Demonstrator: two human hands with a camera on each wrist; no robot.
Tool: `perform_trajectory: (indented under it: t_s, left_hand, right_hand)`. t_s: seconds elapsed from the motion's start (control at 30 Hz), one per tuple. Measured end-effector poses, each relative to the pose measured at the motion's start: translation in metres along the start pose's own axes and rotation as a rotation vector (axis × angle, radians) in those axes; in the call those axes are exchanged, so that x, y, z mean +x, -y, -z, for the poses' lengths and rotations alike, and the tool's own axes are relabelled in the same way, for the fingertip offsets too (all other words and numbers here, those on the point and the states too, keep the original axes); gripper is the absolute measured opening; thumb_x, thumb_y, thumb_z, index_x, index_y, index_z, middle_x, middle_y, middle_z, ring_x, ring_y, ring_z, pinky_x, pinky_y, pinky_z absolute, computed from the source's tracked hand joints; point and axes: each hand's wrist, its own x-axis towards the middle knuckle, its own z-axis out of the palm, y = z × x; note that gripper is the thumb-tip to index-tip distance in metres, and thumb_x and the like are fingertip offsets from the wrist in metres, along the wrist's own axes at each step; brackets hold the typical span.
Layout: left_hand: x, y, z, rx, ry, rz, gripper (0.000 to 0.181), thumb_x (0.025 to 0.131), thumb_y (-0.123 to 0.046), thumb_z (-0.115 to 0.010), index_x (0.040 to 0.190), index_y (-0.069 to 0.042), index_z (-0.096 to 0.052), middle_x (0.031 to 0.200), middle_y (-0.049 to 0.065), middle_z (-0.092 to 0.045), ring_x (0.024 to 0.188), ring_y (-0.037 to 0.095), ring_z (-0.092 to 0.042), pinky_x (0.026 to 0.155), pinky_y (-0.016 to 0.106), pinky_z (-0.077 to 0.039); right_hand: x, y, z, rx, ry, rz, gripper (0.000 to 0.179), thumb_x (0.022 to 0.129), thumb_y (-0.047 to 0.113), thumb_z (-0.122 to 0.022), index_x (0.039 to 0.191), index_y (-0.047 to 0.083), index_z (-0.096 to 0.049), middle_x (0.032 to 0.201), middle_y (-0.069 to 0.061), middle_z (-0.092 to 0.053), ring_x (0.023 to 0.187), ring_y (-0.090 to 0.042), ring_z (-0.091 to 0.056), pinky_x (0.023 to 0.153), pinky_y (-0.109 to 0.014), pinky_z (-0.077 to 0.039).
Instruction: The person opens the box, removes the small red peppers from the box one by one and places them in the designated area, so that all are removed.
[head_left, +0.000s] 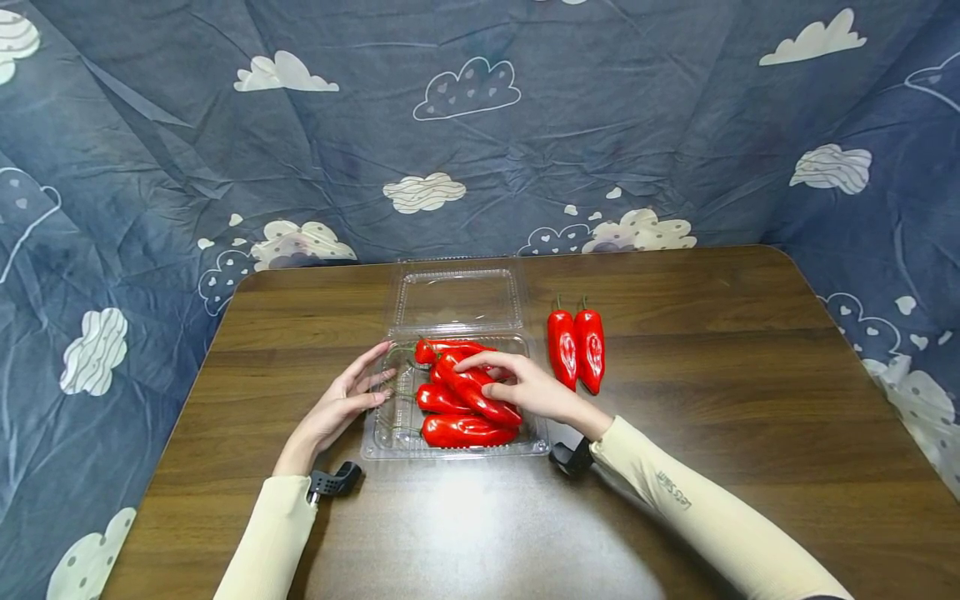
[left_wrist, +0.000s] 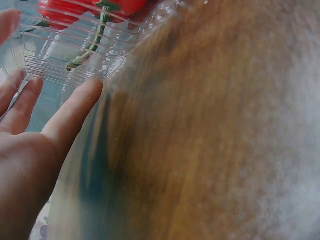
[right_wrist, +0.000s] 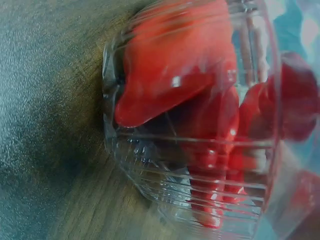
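Note:
A clear plastic container (head_left: pixel 457 454) holds several glossy red peppers, long and pointed; one pepper (head_left: pixel 465 432) lies along its near side. My right hand (head_left: pixel 528 387) reaches in from the right and grips the slanting top pepper (head_left: pixel 467 385) between thumb and fingers. At the container's left wall my left hand (head_left: pixel 337 410) rests with fingers spread. In the left wrist view its fingertips meet the ribbed wall (left_wrist: pixel 55 67), with a green stem (left_wrist: pixel 95 45) showing through. The right wrist view looks through the clear side at a red pepper (right_wrist: pixel 170 70), somewhat blurred.
The container's hinged lid (head_left: pixel 457 300) lies open toward the back. Right of it, two red peppers (head_left: pixel 562 342) lie side by side on the brown wooden table (head_left: pixel 712 350). A blue cloud-patterned cloth (head_left: pixel 480 150) hangs behind. Black cameras sit on both wrists.

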Motion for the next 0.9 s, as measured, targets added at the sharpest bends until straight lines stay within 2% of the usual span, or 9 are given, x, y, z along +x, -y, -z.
perform_trajectory:
  t_s: [0.27,0.57,0.7,0.9]
  left_hand:
    - [0.000,0.000,0.001,0.000,0.001,0.000,0.073,0.089,0.014,-0.047,0.152,-0.004,-0.016,0.159,0.012,-0.008,0.137,0.046,-0.018,0.100,0.034,-0.042]
    - [0.000,-0.001,0.000,0.001,0.002,0.007,0.073,0.089,0.014,-0.047,0.152,-0.003,-0.015,0.159,0.012,-0.008,0.137,0.046,-0.018,0.102,0.035,-0.041]
    - [0.000,-0.001,0.000,0.004,0.002,0.009,0.074,0.089,0.015,-0.047,0.152,-0.003,-0.015,0.159,0.012,-0.008,0.137,0.046,-0.018,0.102,0.034,-0.041]
    - [0.000,0.000,0.000,0.004,0.002,0.005,0.073,0.089,0.015,-0.046,0.152,-0.004,-0.016,0.159,0.011,-0.008,0.137,0.045,-0.019,0.102,0.035,-0.041]
  right_hand:
    - [-0.005,-0.001,0.005,0.086,-0.087,-0.028,0.043,0.089,-0.002,-0.056,0.130,0.011,-0.059,0.128,-0.005,-0.057,0.098,-0.023,-0.058,0.083,-0.037,-0.048]
    - [-0.009,-0.003,0.011,0.218,-0.159,-0.021,0.043,0.089,-0.002,-0.058,0.132,0.007,-0.055,0.134,-0.007,-0.052,0.111,-0.027,-0.056,0.089,-0.037,-0.048]
    - [-0.012,-0.003,0.013,0.243,-0.182,-0.026,0.045,0.089,-0.003,-0.057,0.133,0.005,-0.052,0.136,-0.011,-0.049,0.117,-0.030,-0.054,0.092,-0.037,-0.048]
    - [-0.014,-0.004,0.017,0.236,-0.224,-0.033,0.046,0.089,-0.002,-0.056,0.135,0.006,-0.051,0.137,-0.014,-0.047,0.122,-0.031,-0.047,0.100,-0.044,-0.042]
